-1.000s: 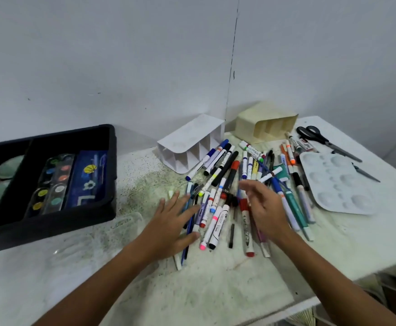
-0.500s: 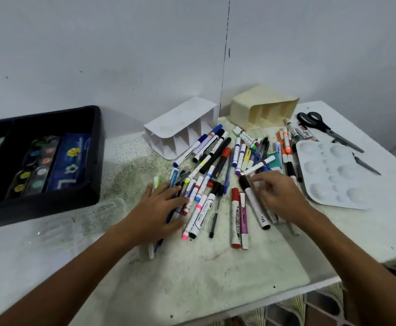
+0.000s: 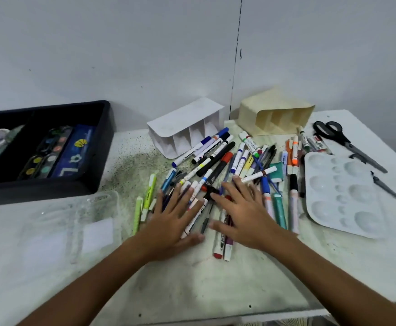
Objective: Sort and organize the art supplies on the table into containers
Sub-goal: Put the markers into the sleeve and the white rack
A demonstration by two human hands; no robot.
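A heap of several markers and pens lies spread over the middle of the table. My left hand rests flat on the heap's near left part, fingers straight and spread. My right hand lies flat on its near middle, fingers spread over the pens. Neither hand grips anything. A white divided organizer lies on its side behind the heap, and a cream divided organizer lies on its side to its right. Yellow-green highlighters lie just left of my left hand.
A black tray with watercolour sets and a blue case stands at the left. A clear plastic container sits in front of it. A white paint palette, black scissors and a small tool lie at the right.
My right hand has moved left toward the centre and flattened on the pens. My left hand has spread its fingers wider over the heap. The camera view has shifted.
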